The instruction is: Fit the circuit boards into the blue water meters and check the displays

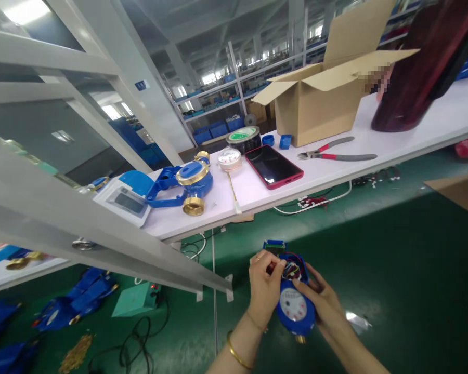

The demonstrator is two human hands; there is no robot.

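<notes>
Your left hand point(263, 285) and right hand point(322, 301) clamp fingers around the blue water meter point(294, 304), held low, below the white bench point(413, 130). On the bench, a cardboard box point(315, 111) stands open, contents hidden.
</notes>
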